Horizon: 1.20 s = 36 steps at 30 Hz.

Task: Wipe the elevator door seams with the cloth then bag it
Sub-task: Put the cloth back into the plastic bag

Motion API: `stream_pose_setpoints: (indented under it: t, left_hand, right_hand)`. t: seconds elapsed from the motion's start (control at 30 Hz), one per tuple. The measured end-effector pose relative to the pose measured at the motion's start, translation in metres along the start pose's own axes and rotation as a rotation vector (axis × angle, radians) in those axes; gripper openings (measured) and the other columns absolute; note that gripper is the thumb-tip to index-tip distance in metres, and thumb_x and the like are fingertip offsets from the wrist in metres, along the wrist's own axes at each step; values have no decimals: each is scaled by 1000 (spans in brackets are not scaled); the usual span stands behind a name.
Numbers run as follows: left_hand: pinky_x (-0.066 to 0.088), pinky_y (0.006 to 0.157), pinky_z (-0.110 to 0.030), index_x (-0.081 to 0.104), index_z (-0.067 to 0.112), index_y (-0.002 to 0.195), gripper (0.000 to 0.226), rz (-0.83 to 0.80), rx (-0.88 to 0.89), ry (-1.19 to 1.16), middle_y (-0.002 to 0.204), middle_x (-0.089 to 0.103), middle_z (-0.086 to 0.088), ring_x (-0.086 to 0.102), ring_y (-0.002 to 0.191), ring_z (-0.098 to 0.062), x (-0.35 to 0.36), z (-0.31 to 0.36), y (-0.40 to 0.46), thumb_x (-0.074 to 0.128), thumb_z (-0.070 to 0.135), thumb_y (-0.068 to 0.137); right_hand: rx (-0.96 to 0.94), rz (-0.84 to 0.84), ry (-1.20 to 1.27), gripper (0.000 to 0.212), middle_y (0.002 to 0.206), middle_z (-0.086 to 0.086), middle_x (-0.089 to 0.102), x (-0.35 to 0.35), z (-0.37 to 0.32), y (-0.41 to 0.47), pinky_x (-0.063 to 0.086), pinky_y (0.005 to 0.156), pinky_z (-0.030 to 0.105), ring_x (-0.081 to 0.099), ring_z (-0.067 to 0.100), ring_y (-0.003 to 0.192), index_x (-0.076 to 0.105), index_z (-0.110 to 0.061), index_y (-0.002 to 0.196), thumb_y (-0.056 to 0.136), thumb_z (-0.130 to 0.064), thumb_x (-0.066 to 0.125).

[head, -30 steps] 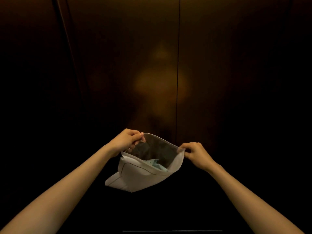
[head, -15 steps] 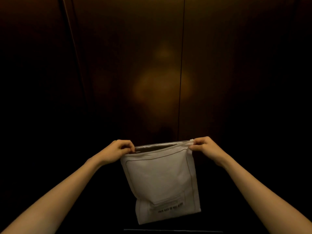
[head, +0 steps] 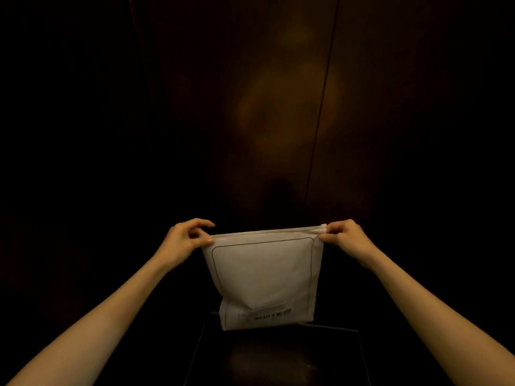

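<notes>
since a second ago the bag [head: 264,277] hangs flat, mouth closed; left hand [head: 182,240] and right hand [head: 344,238] pinch its top corners, seal running between them.

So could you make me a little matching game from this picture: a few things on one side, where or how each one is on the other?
Things:
1. left hand
2. right hand
3. white bag
4. door seam

States:
a. thin dark line running up behind
b. pinches the bag's top corner at the slider
c. hangs flat between both hands
d. pinches the bag's other top corner

Pairs: 1-d, 2-b, 3-c, 4-a
</notes>
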<state>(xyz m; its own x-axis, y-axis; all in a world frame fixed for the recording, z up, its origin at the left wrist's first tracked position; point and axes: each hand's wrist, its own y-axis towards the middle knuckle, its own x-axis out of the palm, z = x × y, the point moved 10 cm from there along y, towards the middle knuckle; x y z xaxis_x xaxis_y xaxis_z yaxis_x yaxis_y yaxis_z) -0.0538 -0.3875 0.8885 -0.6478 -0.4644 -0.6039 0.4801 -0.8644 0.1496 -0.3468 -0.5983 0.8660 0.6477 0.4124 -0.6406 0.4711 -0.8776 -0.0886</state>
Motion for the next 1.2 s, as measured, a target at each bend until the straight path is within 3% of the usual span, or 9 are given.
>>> stream_pose_setpoints:
  t: [0.2,0.33,0.47,0.6,0.67,0.87,1.0,1.13,1.2]
  left_hand:
    - [44,78,-21,73,11,92,11,14,-159,78,86,68,0,61,86,-10,8,-88,-75,68,13,83]
    - [47,77,-20,74,14,87,8,52,-323,-113,87,71,1,63,85,-7,6,-150,-127,68,11,82]
    - [49,68,-14,72,23,76,15,132,-481,-214,72,71,7,64,73,-6,-3,-212,-169,68,10,83]
    - [50,59,-10,69,14,78,12,231,-617,-266,72,68,-7,62,69,-15,-10,-271,-202,65,4,84]
    - [49,58,-9,69,10,80,9,258,-652,-283,73,66,-9,61,69,-18,-16,-300,-216,65,3,84]
    - [50,80,-32,67,12,78,14,379,-847,-418,79,65,-5,61,80,-20,-11,-394,-270,62,4,87]
    - [49,84,-34,67,0,89,7,615,-1059,-467,81,63,-10,60,85,-26,18,-466,-330,61,4,88]
    - [48,87,-36,65,-3,96,12,807,-1155,-468,90,62,-13,57,85,-26,49,-532,-370,59,4,89]
    - [48,87,-37,65,-1,94,10,835,-1170,-465,90,62,-12,57,85,-25,66,-568,-382,59,5,89]
  right_hand:
    - [-19,-183,16,20,65,8,65,87,12,-18,49,58,17,62,14,58,68,2,77,89,-13,62]
    - [-70,-253,53,15,77,11,68,153,21,-28,52,68,24,66,19,68,67,2,84,91,-6,57]
    - [-100,-278,37,12,78,4,66,216,20,-36,49,67,11,61,7,72,69,-1,86,90,-5,58]
    - [-47,-291,61,13,86,7,68,278,22,-39,48,79,21,62,6,79,69,-2,92,91,-7,58]
    - [-17,-287,69,12,87,7,69,310,25,-41,50,82,29,64,14,83,70,-6,89,91,-10,59]
    - [74,-359,27,24,70,-3,59,409,45,-61,42,68,21,55,11,73,60,-21,66,88,-11,63]
    - [101,-481,-9,21,70,3,62,490,80,-70,44,63,10,58,13,72,62,-15,68,86,-6,64]
    - [69,-533,-27,12,75,8,64,569,116,-70,48,60,12,62,18,72,65,-13,77,88,-7,62]
    - [61,-548,-8,8,82,10,66,608,136,-65,52,66,22,64,22,77,68,-9,86,89,-8,61]
